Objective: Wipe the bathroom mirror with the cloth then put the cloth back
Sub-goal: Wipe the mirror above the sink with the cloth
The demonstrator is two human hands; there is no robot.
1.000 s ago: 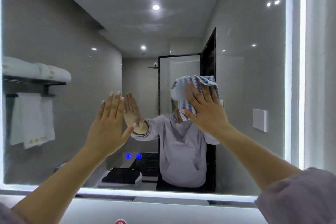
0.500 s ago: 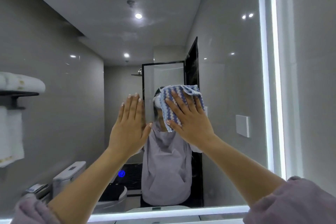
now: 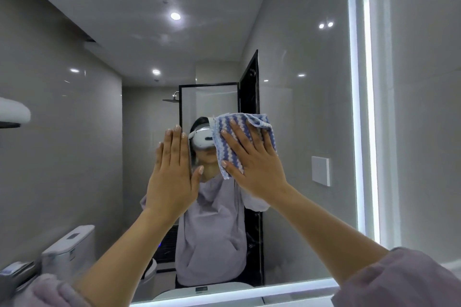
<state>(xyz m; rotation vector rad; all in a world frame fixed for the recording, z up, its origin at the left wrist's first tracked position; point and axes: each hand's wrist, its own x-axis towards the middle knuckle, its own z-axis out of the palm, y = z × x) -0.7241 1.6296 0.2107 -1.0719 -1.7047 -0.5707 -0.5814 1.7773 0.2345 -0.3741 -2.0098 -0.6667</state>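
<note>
A large wall mirror [image 3: 311, 112] with a lit white border fills the view. My right hand [image 3: 252, 159] presses a blue-and-white striped cloth [image 3: 225, 143] flat against the glass near the middle, fingers spread and straight over it. The cloth's upper edge folds over above my fingertips. Just left of it, my left hand [image 3: 172, 169] lies flat on the glass, fingers straight and together, holding nothing. Both forearms reach up from the bottom corners.
The mirror's right lit edge [image 3: 366, 107] meets a grey wall panel [image 3: 424, 107]. Reflected in the glass are a toilet [image 3: 69, 244], a towel shelf [image 3: 12, 112] at the left edge, a shower screen and a dark door.
The view has shifted so the mirror's right edge sits further in. Both hands stay pressed on the glass, closer together than a second ago. The cloth has slid slightly across the glass.
</note>
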